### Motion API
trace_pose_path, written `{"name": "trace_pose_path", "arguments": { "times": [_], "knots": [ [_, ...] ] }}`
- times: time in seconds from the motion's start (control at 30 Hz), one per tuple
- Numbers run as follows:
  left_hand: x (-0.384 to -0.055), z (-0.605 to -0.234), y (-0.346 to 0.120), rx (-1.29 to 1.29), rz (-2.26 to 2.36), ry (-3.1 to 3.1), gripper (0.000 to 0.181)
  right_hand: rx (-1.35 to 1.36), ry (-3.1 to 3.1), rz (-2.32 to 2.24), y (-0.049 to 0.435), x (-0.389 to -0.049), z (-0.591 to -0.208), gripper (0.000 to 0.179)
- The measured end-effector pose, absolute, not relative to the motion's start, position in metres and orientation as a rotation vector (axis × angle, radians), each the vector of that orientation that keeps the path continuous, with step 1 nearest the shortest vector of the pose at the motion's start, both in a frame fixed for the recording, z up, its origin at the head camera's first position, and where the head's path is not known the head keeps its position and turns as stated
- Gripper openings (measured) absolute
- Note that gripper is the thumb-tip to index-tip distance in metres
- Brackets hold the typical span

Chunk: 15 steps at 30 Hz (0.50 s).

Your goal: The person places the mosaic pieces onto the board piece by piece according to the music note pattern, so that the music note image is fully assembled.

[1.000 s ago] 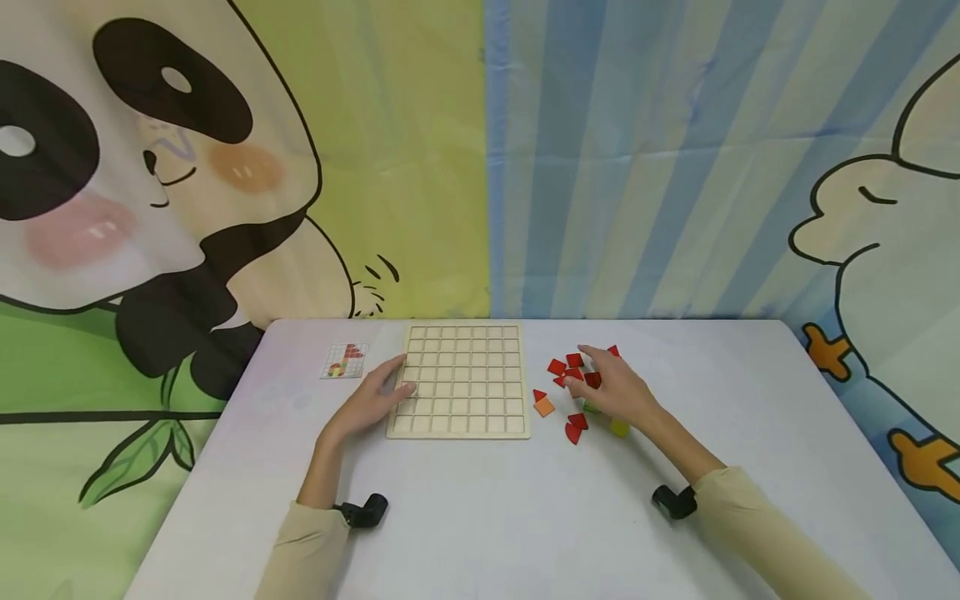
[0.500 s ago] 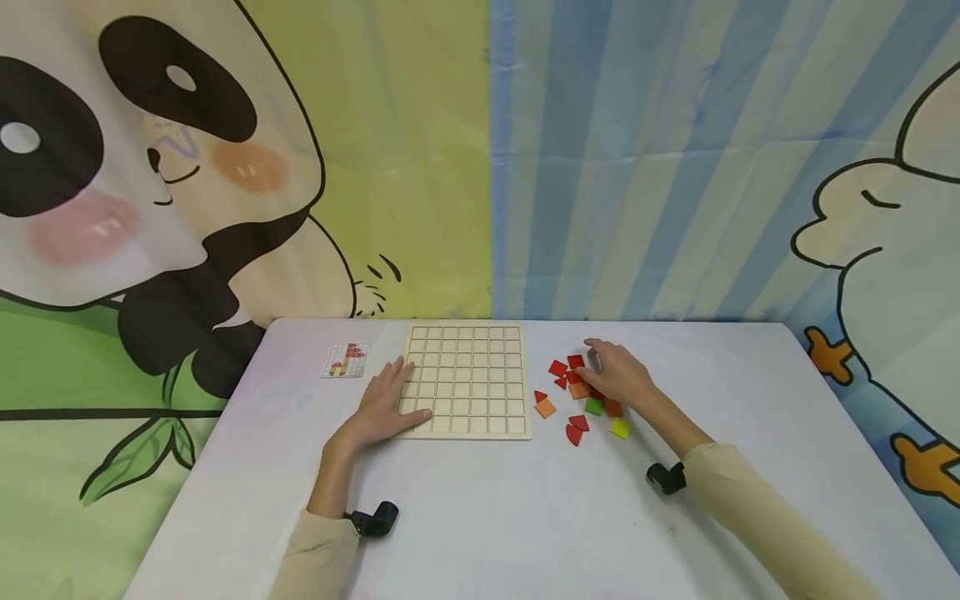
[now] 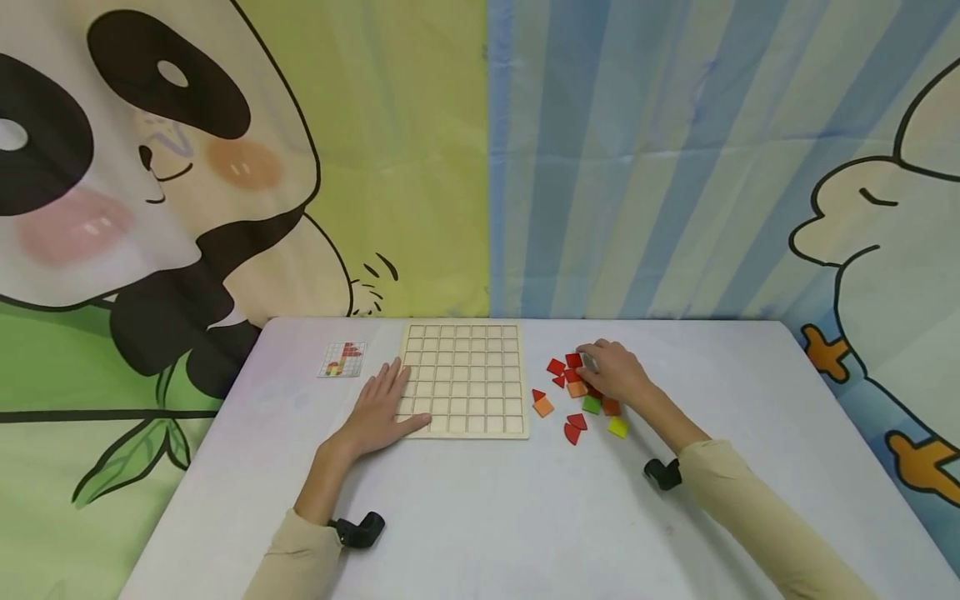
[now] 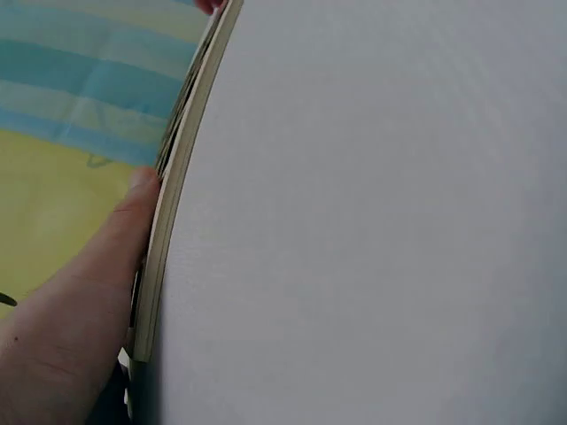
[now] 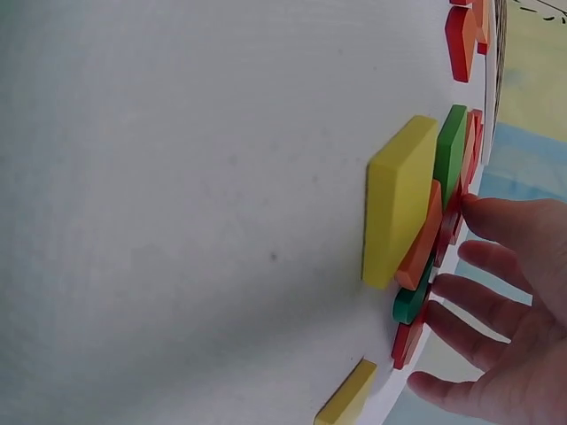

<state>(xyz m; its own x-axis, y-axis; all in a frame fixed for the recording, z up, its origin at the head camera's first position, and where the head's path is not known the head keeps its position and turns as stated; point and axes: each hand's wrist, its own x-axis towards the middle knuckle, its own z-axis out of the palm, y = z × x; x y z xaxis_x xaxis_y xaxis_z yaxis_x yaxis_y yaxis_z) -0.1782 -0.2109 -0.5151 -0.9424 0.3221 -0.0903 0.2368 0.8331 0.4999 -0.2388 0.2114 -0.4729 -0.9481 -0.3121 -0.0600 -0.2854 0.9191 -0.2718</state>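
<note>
My left hand rests with straight fingers on the left edge of a pale wooden grid board. In the left wrist view the thumb lies along the board's rim. To the right of the board, my right hand is at a loose cluster of coloured blocks, partly covering it. Its fingers are spread and slightly bent, with the thumb at the red blocks; nothing shows gripped. About it lie a yellow block, a green block, orange blocks and several red ones.
A small pattern card with a coloured figure on a grid lies left of the board. The white table ends against printed cloth backdrops. Black wrist cameras sit under both forearms.
My left hand has slid further onto the board, its fingers straightening. My right hand has shifted slightly back among the blocks, uncovering the green, orange and yellow ones.
</note>
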Motion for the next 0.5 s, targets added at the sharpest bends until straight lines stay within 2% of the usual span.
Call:
{"name": "trace_pose_path", "arguments": {
  "times": [0.23, 0.5],
  "knots": [
    [-0.179, -0.5142, -0.2135, 0.466, 0.706, 2.855, 0.109, -0.52, 2.998, -0.315, 0.2106, -0.2373, -0.4701, 0.041],
    [-0.183, -0.5159, -0.2184, 0.512, 0.757, 2.833, 0.115, -0.396, 2.965, -0.323, 0.2058, -0.235, -0.4676, 0.051]
  ]
}}
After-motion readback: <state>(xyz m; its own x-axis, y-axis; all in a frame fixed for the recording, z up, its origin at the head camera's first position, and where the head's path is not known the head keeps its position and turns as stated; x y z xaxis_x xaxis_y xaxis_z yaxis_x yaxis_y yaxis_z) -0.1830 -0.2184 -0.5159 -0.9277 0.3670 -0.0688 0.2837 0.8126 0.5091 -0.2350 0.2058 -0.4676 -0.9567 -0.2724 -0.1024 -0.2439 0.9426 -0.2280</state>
